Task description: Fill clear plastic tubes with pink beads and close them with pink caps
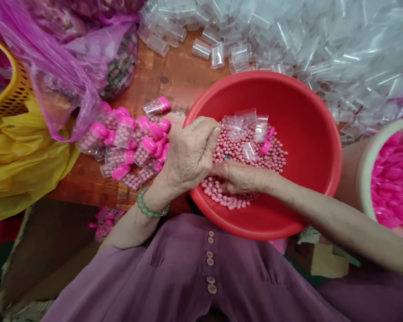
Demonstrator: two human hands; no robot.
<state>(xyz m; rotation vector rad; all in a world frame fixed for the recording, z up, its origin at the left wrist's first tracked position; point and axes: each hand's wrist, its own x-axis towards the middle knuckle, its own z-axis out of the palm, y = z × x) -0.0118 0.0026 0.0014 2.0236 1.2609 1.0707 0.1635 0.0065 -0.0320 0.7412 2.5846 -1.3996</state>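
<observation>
A red basin (309, 125) holds a heap of round pink beads (270, 158). Over its left rim, my left hand (193, 152) is closed with curled fingers; whatever it grips is hidden behind them. My right hand (237, 175) reaches low into the beads just beside it, its fingers bent and partly hidden. On the heap lie several clear plastic containers (261, 127) and bright pink caps (266, 146). Left of my left hand is a pile of bead-filled containers with pink caps (124, 134).
Many clear containers (289, 40) cover the back of the wooden table (168, 76). A pale bucket (366, 174) of pink caps (392, 183) stands right. Purple bags (67, 58), a yellow bag (23, 156) and a yellow basket (18, 89) crowd the left. A cardboard box (50, 241) sits below.
</observation>
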